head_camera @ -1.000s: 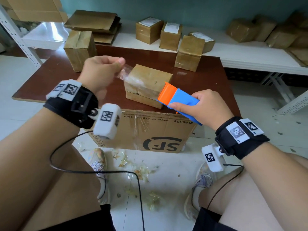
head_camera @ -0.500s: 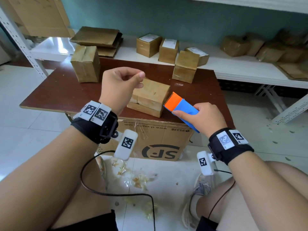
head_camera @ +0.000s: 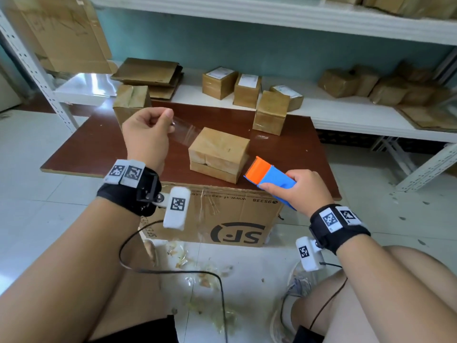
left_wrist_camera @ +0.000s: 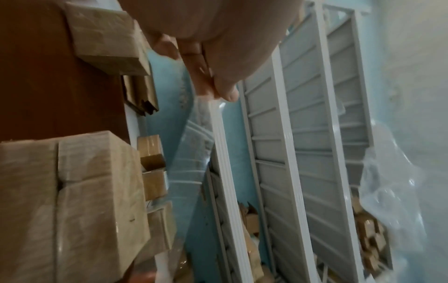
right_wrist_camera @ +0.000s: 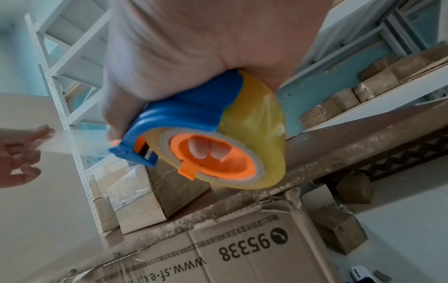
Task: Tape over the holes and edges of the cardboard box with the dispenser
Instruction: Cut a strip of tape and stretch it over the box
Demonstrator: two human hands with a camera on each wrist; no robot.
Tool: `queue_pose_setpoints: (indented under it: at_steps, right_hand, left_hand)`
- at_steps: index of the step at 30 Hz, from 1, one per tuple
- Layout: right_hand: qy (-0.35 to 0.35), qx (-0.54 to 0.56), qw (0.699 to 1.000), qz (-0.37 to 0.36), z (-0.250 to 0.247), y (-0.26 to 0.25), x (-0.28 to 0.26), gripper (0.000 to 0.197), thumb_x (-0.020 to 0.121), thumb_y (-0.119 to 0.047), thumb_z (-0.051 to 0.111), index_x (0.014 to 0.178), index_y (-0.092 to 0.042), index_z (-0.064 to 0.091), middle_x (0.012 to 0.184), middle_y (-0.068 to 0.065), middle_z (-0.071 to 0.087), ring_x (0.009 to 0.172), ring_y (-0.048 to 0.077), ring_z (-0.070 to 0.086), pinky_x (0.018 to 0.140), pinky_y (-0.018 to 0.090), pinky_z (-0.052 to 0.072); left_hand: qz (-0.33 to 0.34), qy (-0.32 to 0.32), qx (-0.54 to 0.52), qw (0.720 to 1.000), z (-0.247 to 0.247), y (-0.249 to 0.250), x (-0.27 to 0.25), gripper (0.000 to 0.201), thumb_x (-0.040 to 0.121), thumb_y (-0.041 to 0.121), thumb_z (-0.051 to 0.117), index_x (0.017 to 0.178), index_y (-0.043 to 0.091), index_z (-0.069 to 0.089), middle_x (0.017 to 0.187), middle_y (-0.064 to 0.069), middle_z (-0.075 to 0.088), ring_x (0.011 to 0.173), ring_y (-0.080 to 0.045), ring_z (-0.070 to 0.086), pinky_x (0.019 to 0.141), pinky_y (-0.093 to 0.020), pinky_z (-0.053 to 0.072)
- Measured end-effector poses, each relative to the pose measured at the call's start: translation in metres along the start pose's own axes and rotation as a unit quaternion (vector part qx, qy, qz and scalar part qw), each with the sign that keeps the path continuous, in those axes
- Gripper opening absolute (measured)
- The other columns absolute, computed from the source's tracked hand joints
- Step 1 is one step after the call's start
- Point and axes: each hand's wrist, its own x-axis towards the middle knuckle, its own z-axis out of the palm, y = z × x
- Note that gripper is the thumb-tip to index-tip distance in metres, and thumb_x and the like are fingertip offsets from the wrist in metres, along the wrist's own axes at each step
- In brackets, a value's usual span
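A small cardboard box (head_camera: 218, 153) wrapped in clear tape sits in the middle of the brown table (head_camera: 99, 149). My right hand (head_camera: 294, 184) grips the blue and orange dispenser (head_camera: 269, 173) just right of the box, close to the table's front edge. The right wrist view shows the yellowish tape roll (right_wrist_camera: 254, 134) with my fingertips (right_wrist_camera: 206, 151) inside its orange core. My left hand (head_camera: 170, 120) pinches the free end of a clear tape strip (head_camera: 186, 134), raised to the left of the box. The strip (right_wrist_camera: 72, 143) runs from the dispenser to that pinch (left_wrist_camera: 213, 90).
Two more taped boxes stand on the table, at the back left (head_camera: 131, 102) and back right (head_camera: 270, 112). Behind it a white shelf (head_camera: 346, 120) carries several boxes. A large printed carton (head_camera: 222, 219) sits under the table, with tape scraps (head_camera: 197, 268) on the floor by my feet.
My left hand has drawn the tape end up and to the left, lengthening the strip. The dispenser has come off the box's right side toward me. My head has tilted up.
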Motion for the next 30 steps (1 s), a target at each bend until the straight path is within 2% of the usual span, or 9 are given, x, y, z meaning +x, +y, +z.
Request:
queue_pose_setpoints:
  at_steps: [3, 5, 7, 11, 13, 18, 22, 26, 30]
  right_hand:
    - [0.016, -0.033, 0.998, 0.043, -0.001, -0.009, 0.004, 0.078, 0.071, -0.086, 0.074, 0.058, -0.017, 0.041, 0.051, 0.000, 0.042, 0.048, 0.020, 0.043, 0.049, 0.032, 0.026]
    - [0.032, -0.056, 0.995, 0.072, -0.002, -0.016, 0.008, 0.078, 0.071, -0.088, 0.072, 0.057, -0.018, 0.041, 0.051, 0.000, 0.045, 0.049, 0.020, 0.046, 0.048, 0.033, 0.024]
    - [0.038, -0.065, 0.993, 0.092, 0.000, -0.021, 0.013, 0.077, 0.071, -0.090, 0.069, 0.060, -0.018, 0.044, 0.055, 0.002, 0.049, 0.053, 0.021, 0.050, 0.049, 0.034, 0.025]
    - [0.045, -0.078, 0.989, 0.119, 0.013, -0.025, 0.023, 0.076, 0.073, -0.093, 0.063, 0.069, -0.017, 0.054, 0.066, 0.003, 0.059, 0.062, 0.023, 0.058, 0.052, 0.033, 0.033]
    - [0.068, -0.074, 0.987, 0.124, 0.018, -0.025, 0.029, 0.074, 0.075, -0.092, 0.061, 0.073, -0.018, 0.057, 0.070, 0.003, 0.060, 0.070, 0.030, 0.061, 0.056, 0.035, 0.036]
    - [0.152, -0.044, 0.977, 0.140, 0.007, -0.023, 0.051, 0.078, 0.075, -0.093, 0.061, 0.082, -0.016, 0.062, 0.078, 0.006, 0.063, 0.074, 0.035, 0.058, 0.063, 0.034, 0.039]
    - [0.135, -0.053, 0.980, 0.139, -0.003, -0.023, 0.069, 0.074, 0.077, -0.090, 0.062, 0.082, -0.016, 0.062, 0.077, 0.005, 0.063, 0.072, 0.033, 0.059, 0.061, 0.035, 0.039]
    - [0.123, -0.088, 0.980, 0.130, -0.005, -0.020, 0.087, 0.079, 0.075, -0.094, 0.058, 0.082, -0.016, 0.063, 0.077, 0.006, 0.063, 0.072, 0.032, 0.062, 0.058, 0.034, 0.039]
    - [0.130, -0.134, 0.976, 0.116, -0.002, -0.025, 0.097, 0.080, 0.079, -0.095, 0.055, 0.082, -0.015, 0.060, 0.074, 0.005, 0.060, 0.069, 0.029, 0.059, 0.052, 0.031, 0.032]
  left_hand:
    - [0.059, -0.056, -0.005, 0.997, -0.004, 0.016, -0.015, 0.009, 0.099, 0.018, 0.076, 0.104, 0.011, 0.079, 0.081, 0.004, 0.077, 0.073, -0.009, 0.073, 0.077, -0.021, 0.060]
    - [0.109, -0.100, 0.016, 0.989, -0.008, 0.026, -0.029, 0.007, 0.099, 0.019, 0.077, 0.103, 0.014, 0.080, 0.080, 0.003, 0.080, 0.075, -0.010, 0.075, 0.075, -0.020, 0.059]
    - [0.141, -0.141, 0.036, 0.979, -0.011, 0.030, -0.044, 0.008, 0.098, 0.020, 0.078, 0.102, 0.014, 0.080, 0.081, 0.001, 0.079, 0.078, -0.013, 0.077, 0.076, -0.025, 0.061]
    - [0.162, -0.193, 0.062, 0.966, 0.002, 0.019, -0.065, 0.009, 0.095, 0.021, 0.080, 0.098, 0.012, 0.081, 0.083, 0.002, 0.078, 0.080, -0.017, 0.076, 0.076, -0.040, 0.064]
    - [0.157, -0.202, 0.056, 0.965, 0.012, 0.013, -0.070, 0.007, 0.093, 0.019, 0.082, 0.096, 0.013, 0.083, 0.086, 0.004, 0.079, 0.082, -0.016, 0.075, 0.077, -0.042, 0.063]
    - [0.185, -0.223, 0.045, 0.956, 0.028, 0.013, -0.083, 0.002, 0.091, 0.016, 0.084, 0.093, 0.015, 0.084, 0.084, 0.010, 0.076, 0.083, -0.015, 0.072, 0.077, -0.030, 0.057]
    - [0.176, -0.205, 0.022, 0.963, 0.041, 0.014, -0.084, 0.011, 0.092, 0.014, 0.083, 0.092, 0.025, 0.082, 0.082, 0.025, 0.072, 0.083, -0.007, 0.070, 0.077, -0.018, 0.050]
    - [0.155, -0.211, 0.012, 0.965, 0.056, 0.008, -0.089, 0.006, 0.091, 0.010, 0.083, 0.093, 0.015, 0.084, 0.082, 0.019, 0.070, 0.082, 0.001, 0.067, 0.077, -0.013, 0.047]
    - [0.124, -0.196, 0.012, 0.973, 0.066, 0.005, -0.092, 0.005, 0.092, 0.010, 0.083, 0.093, 0.014, 0.084, 0.081, 0.012, 0.070, 0.078, 0.003, 0.064, 0.075, -0.011, 0.045]
